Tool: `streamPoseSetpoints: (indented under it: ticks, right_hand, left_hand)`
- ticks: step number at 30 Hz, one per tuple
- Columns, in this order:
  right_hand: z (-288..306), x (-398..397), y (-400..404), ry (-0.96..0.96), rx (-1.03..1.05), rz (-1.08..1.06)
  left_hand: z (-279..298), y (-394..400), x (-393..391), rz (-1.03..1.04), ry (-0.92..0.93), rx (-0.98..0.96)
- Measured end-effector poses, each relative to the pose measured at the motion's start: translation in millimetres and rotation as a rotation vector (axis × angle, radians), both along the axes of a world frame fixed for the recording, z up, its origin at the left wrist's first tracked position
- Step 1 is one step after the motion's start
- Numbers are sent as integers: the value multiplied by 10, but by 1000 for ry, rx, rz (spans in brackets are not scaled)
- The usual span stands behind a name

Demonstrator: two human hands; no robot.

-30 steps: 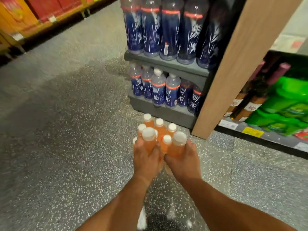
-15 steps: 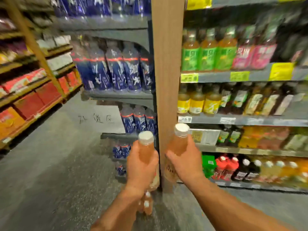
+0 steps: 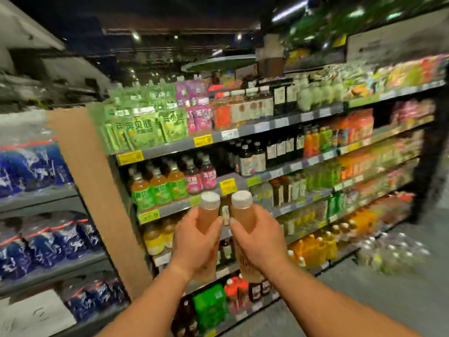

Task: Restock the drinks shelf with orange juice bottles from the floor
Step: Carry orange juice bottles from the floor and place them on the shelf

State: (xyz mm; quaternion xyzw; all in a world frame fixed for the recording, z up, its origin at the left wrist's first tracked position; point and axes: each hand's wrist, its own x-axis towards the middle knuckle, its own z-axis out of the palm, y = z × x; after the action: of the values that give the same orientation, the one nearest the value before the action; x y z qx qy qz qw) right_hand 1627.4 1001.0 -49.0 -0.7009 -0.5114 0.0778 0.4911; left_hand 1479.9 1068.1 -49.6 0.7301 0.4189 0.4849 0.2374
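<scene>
I am seeing the left hand (image 3: 194,242) wrapping around one orange juice bottle (image 3: 208,212) and the right hand (image 3: 258,242) gripping a second bottle (image 3: 243,212), both upright at 6 o'clock, facing the drinks shelf (image 3: 243,188). I am judging neither shelved yet. Blur is smearing labels; I cannot pick out the destination gap, and any floor stock is sitting out of view.

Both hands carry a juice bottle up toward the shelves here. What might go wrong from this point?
1. The left bottle and right bottle sit almost cap to cap; they might knock together as they are shelved.
2. The left hand and right hand are both full, so neither is free to clear a gap.
3. The shelves look tightly packed; pushing a bottle in may topple neighbours.
</scene>
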Motion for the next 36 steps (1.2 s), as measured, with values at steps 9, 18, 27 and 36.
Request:
streamPoseSetpoints:
  ticks: [9,18,27,36]
  right_hand:
    - [211,2194,-702,-74,-28,-198]
    - [368,4309,-1142,-41,-93,-354]
    - [408,6194,-985,-11,-47,-443]
    - [568,8125,-620,-33,-14,-483]
  left_hand:
    - [330,-303,2150,-180,113,81]
    - [445,-609,4408,-275,38,61]
    - [395,-281,6446,-330,28,34]
    - [566,163,8514,-352,18,44]
